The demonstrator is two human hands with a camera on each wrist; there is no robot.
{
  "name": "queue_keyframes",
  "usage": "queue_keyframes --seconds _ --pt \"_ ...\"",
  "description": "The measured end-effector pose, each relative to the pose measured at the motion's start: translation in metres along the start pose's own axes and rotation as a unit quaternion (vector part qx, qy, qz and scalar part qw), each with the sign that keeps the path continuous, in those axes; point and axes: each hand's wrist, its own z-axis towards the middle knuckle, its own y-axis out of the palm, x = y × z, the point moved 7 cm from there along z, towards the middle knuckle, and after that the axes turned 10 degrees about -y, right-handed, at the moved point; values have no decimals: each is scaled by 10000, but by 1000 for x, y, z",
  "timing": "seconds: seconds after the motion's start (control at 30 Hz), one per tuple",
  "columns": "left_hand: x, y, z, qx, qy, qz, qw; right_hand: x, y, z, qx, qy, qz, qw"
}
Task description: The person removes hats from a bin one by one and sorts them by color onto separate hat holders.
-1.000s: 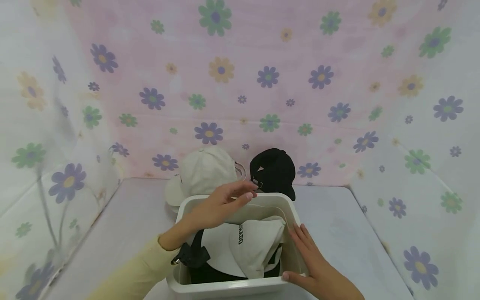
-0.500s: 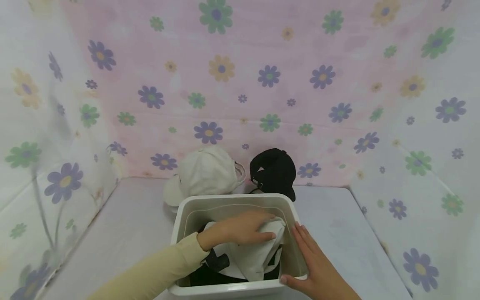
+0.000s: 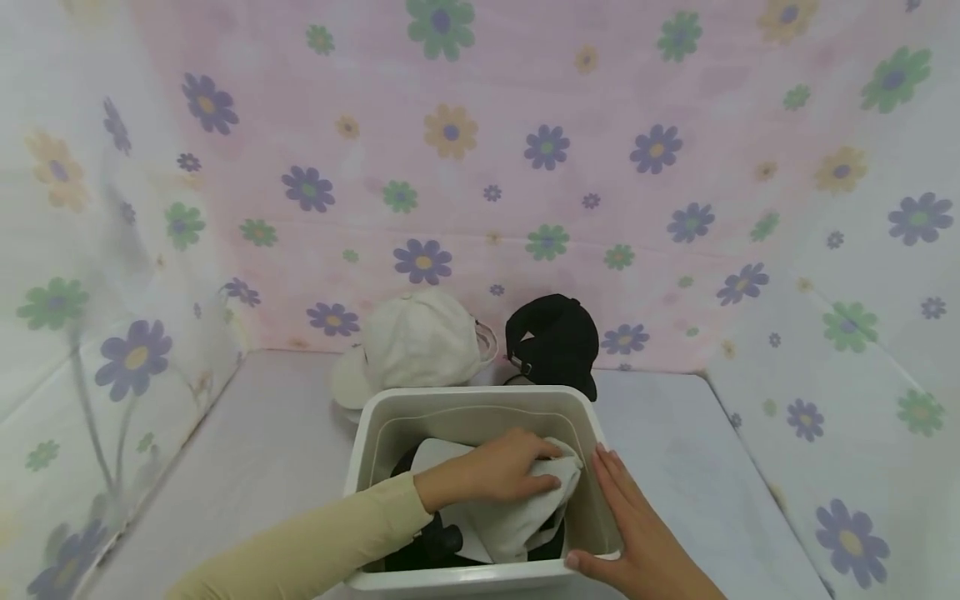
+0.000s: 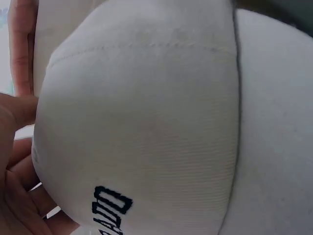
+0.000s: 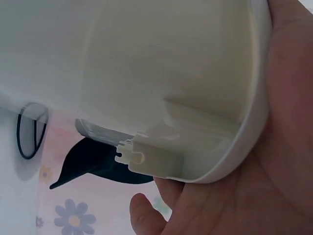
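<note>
My left hand [image 3: 498, 471] reaches into a white plastic bin [image 3: 480, 392] and grips the crown of a white baseball cap [image 3: 517, 529]. In the left wrist view, thumb and fingers spread around the crown of this cap [image 4: 137, 122], near its dark lettering. Below the cap, something black [image 3: 551, 547] shows inside the bin. My right hand [image 3: 633, 533] rests along the bin's right side with straight fingers, the thumb at the near corner. The right wrist view has that palm [image 5: 220, 205] against the bin's outer wall.
Behind the bin, an off-white cap [image 3: 420, 342] and a black cap [image 3: 555, 342] stand on the white table surface [image 3: 277, 433]. A floral cloth [image 3: 495, 275] hangs as the backdrop, with flowered panels at both sides.
My left hand has come down from above the bin's far rim onto the white cap and grips it; the cap's top has shifted slightly. My right hand stays on the bin's side.
</note>
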Motion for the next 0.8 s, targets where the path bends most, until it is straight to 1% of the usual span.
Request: queue_keyframes --seconds 0.03,0.17,0.27,0.37,0.57,0.8 --pt "0 -1 1 33 23 -24 10000 0 0 0 12 9 11 10000" --pt "3 -5 1 232 284 -1 9993 -1 0 -1 65 -29 68 10000" --pt "5 -8 0 288 459 -34 9985 -2 0 -2 62 -6 160 9999" --pt "6 -8 0 323 492 -54 9983 -3 -1 -2 57 -1 267 9996" --pt "8 -8 -2 269 471 34 9985 -4 -2 -3 62 -15 379 9993" --pt "9 -2 -2 54 622 463 9970 -1 2 -2 -91 196 676 9975"
